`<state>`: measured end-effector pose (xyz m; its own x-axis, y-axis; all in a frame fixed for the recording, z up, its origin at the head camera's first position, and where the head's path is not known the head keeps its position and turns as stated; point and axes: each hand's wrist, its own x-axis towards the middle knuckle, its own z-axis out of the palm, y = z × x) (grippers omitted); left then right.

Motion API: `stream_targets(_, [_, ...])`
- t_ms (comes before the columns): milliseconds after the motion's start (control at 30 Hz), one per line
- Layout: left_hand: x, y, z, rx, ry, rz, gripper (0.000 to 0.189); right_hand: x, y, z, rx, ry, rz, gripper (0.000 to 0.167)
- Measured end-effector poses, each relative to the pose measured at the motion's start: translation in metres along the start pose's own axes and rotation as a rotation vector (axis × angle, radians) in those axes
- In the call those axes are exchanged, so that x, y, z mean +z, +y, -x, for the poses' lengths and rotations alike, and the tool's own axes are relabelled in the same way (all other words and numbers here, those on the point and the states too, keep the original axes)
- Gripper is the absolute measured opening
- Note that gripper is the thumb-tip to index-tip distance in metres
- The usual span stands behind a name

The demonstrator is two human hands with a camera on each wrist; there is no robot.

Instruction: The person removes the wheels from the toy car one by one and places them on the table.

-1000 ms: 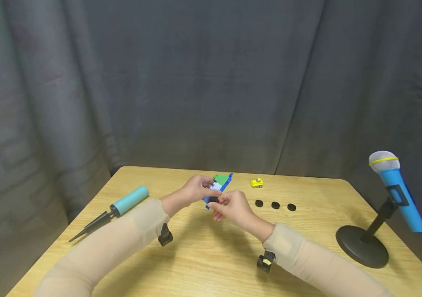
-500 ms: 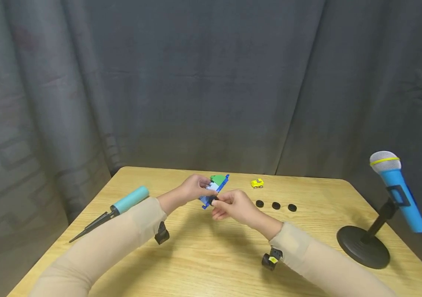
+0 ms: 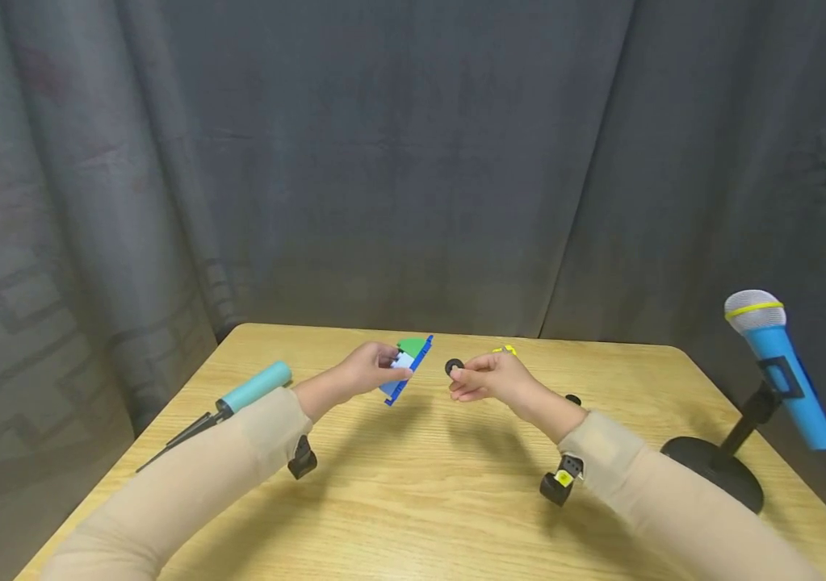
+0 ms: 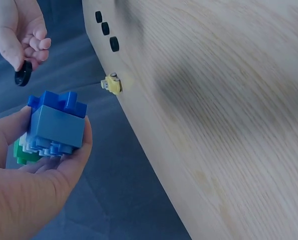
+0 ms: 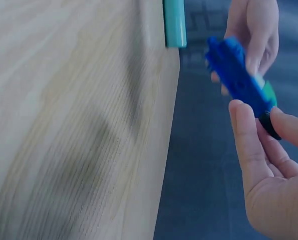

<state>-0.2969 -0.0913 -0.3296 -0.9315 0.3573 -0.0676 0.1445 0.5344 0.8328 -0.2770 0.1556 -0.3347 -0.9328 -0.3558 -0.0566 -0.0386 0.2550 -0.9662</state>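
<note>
My left hand (image 3: 360, 374) grips a toy built of plastic bricks (image 3: 413, 347), blue, light blue, white and green, between thumb and fingers above the table. The left wrist view shows its blue end bricks (image 4: 58, 125) facing the camera. To its right, my right hand (image 3: 505, 382) pinches a small black toy wheel (image 3: 448, 368) between thumb and fingertips. A gap separates wheel and brick toy in the head view. The right wrist view has the wheel (image 5: 270, 126) overlapping the far end of the blue base (image 5: 236, 72).
Three more black wheels (image 4: 105, 28) lie in a row on the table, mostly behind my right arm in the head view. A yellow toy car (image 3: 505, 349) stands beyond my right hand. A turquoise pump (image 3: 258, 389) lies left; a blue microphone (image 3: 794, 379) on a stand is right.
My right hand has drawn away from the brick toy, rightward and up, with the wheel. My left hand has shifted slightly left with the toy. My right arm now covers most of the row of wheels.
</note>
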Motion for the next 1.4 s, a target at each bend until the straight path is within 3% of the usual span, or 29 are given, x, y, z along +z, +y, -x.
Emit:
stream_targets(367, [0.000, 0.001, 0.001, -0.013, 0.000, -0.037, 0.052, -0.030, 0.016, -0.015, 0.039, 0.121, -0.057, 0.032])
stream_targets(733, [0.003, -0.001, 0.003, -0.025, -0.017, -0.059, 0.057, -0.038, 0.036, -0.026, 0.092, 0.217, -0.193, 0.037])
stream_targets(967, [0.005, 0.002, 0.006, -0.016, -0.025, -0.091, 0.057, -0.040, 0.051, -0.036, 0.153, 0.275, -0.180, 0.039])
stream_targets(1200, [0.006, 0.002, 0.007, -0.024, -0.018, -0.101, 0.057, -0.040, 0.061, -0.042, 0.213, 0.275, -0.043, 0.034])
stream_targets(1400, [0.008, 0.000, 0.006, -0.010, -0.020, -0.099, 0.056, -0.036, 0.071, -0.047, 0.238, 0.293, -0.007, 0.029])
